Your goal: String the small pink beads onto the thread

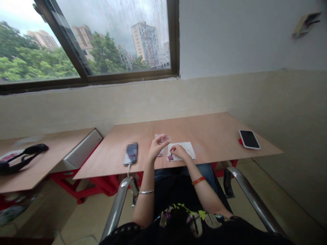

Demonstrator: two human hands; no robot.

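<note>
Pinching small clear piece (166, 139) in thumb and fingers: left hand (154, 147), above wooden tabletop (209, 131), twelve o'clock from chair (251, 198). Right hand (180, 152) over white sheet (189, 149), fingers curled; can't tell whether they grip anything. Small pink pieces (170, 158) just beside fingertips, at sheet's eight o'clock. Phone (131, 152) on cable (128, 170), hands' nine; white-framed device (249, 140), out at three. Second table (60, 149) farther off at nine, black object (35, 149) on it. Window (85, 80) at eleven, pane streaked, trees (107, 51), tower blocks (143, 39) beyond.
</note>
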